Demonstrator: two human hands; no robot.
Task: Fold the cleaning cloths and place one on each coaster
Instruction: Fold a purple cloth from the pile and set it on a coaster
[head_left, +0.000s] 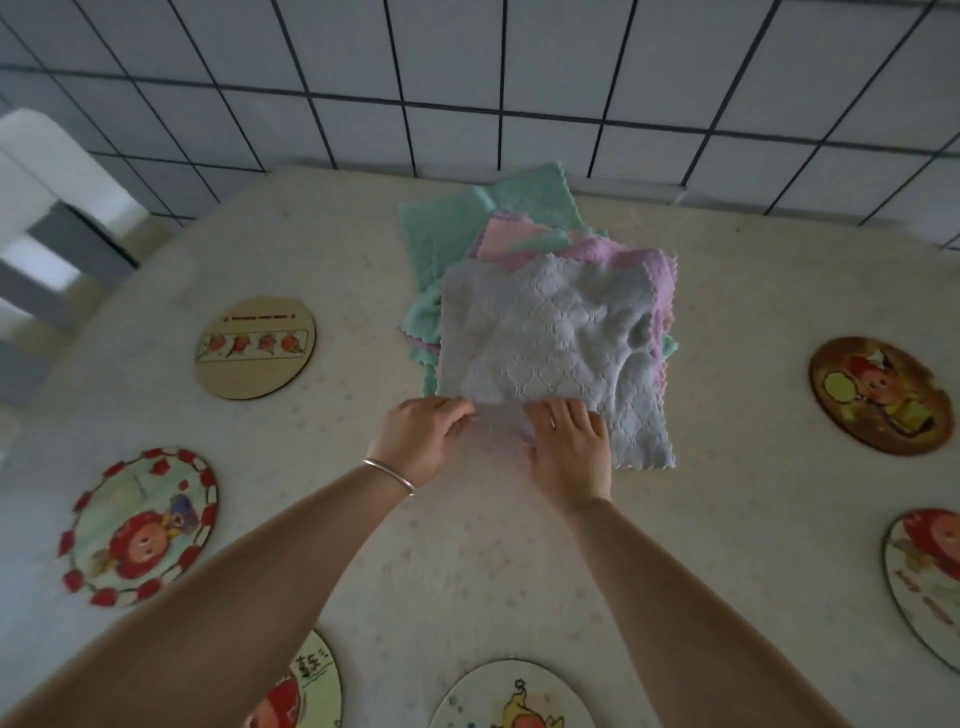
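Observation:
A grey-blue cleaning cloth (545, 343) lies on top of a loose pile of purple (639, 260), pink (506, 236) and green cloths (447, 228) at the table's middle back. My left hand (423, 439) pinches the grey cloth's near edge with curled fingers. My right hand (569, 452) lies on that near edge just beside it, fingers curled on the fabric. Round picture coasters ring the table: two at left (254, 348) (140, 527), two at the near edge (306, 686) (511, 696), two at right (880, 395) (930, 587). No cloth lies on any coaster.
The table (727, 519) has a pale speckled cover. A tiled wall (519, 78) rises behind it. A white and grey object (52, 218) stands off the table's far left corner.

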